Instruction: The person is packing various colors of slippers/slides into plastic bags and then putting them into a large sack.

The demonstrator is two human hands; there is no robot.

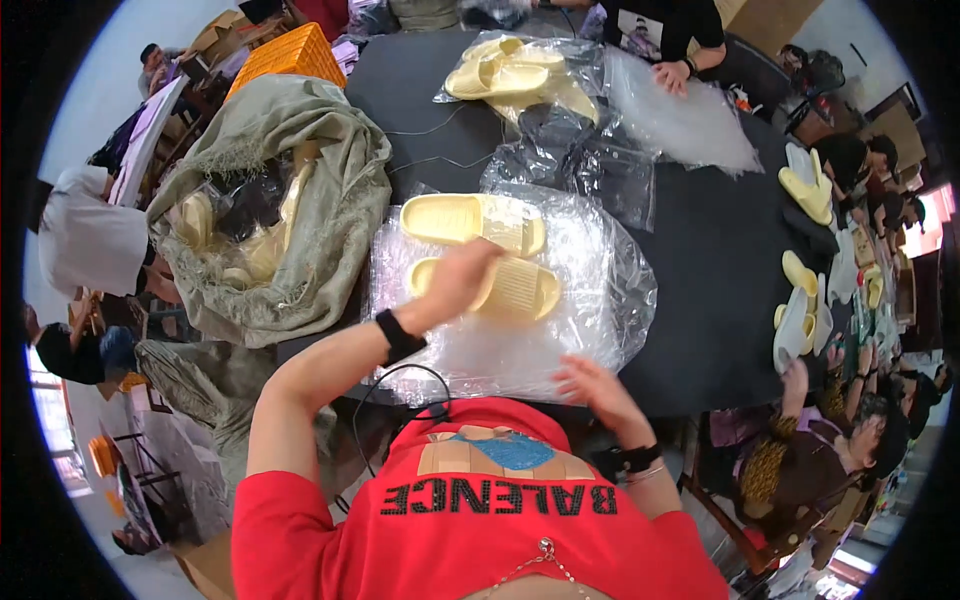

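Two pale yellow slippers lie side by side on a stack of clear plastic bags (590,290) in front of me. The far slipper (440,218) rests flat, its ribbed strap to the right. Over the near slipper (525,288) is my left hand (462,285), covering part of its middle. The fingers of that hand overlap the slipper and blur a little, so their grip is hidden. My right hand (600,392) hovers above the near right edge of the bags, fingers apart, holding nothing.
A frayed grey-green sack (350,190) with bagged slippers stands at left. Bagged yellow slippers (505,75) lie at the far side, beside a plastic pile (680,115) under another person's hand (673,78). More slippers (808,190) line the black table's (710,300) right edge, near a co-worker.
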